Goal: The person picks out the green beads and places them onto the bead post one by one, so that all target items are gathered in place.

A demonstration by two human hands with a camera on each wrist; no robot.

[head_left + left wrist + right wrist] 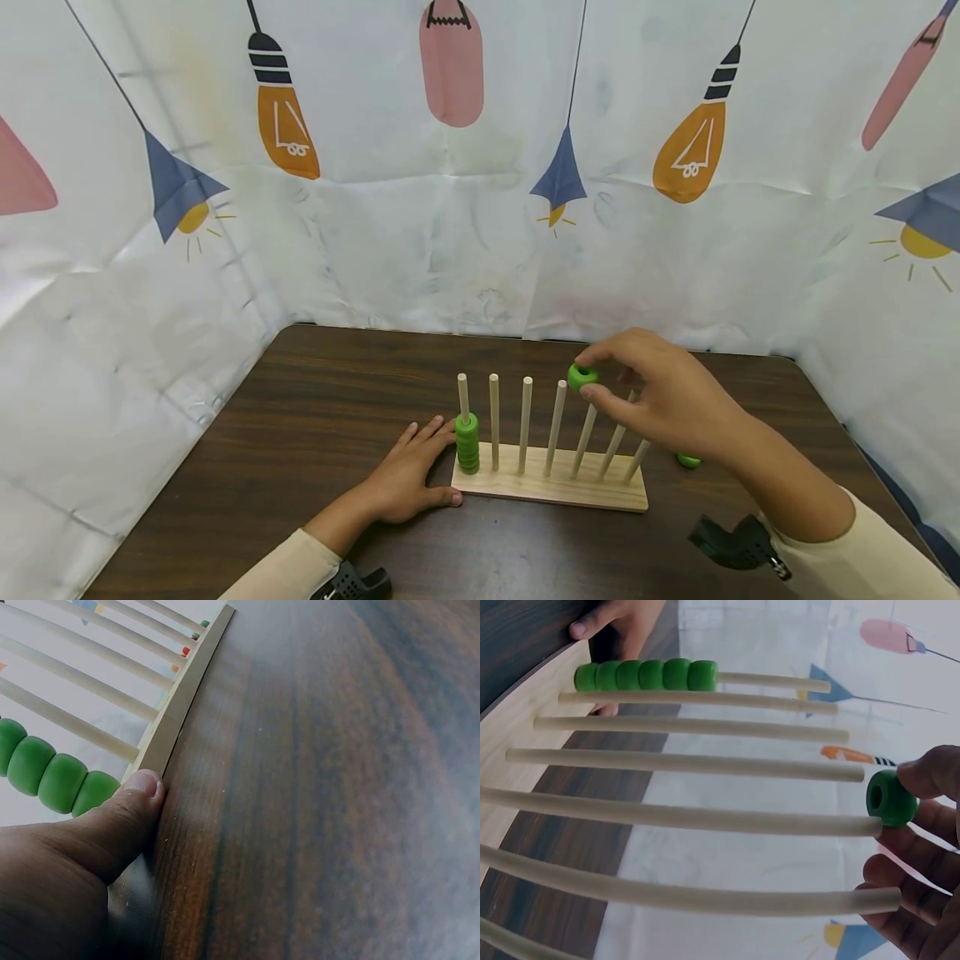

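Observation:
A light wooden base point(551, 486) with several upright pegs stands on the dark table. Green beads point(467, 444) are stacked on its leftmost peg; the right wrist view shows the stack point(646, 676) filling the peg's lower half. My left hand point(408, 475) rests at the base's left end, its thumb point(139, 795) against the front edge. Between thumb and fingers, my right hand point(660, 396) pinches one green bead point(582, 377), its hole visible. The bead is up at the height of the peg tops, over the right half of the row.
Another green bead point(687, 460) lies on the table right of the base, partly hidden behind the right forearm. The dark wooden table point(315, 417) meets a white printed cloth point(450, 250) at its back and sides. Each wrist wears a black camera mount point(738, 543).

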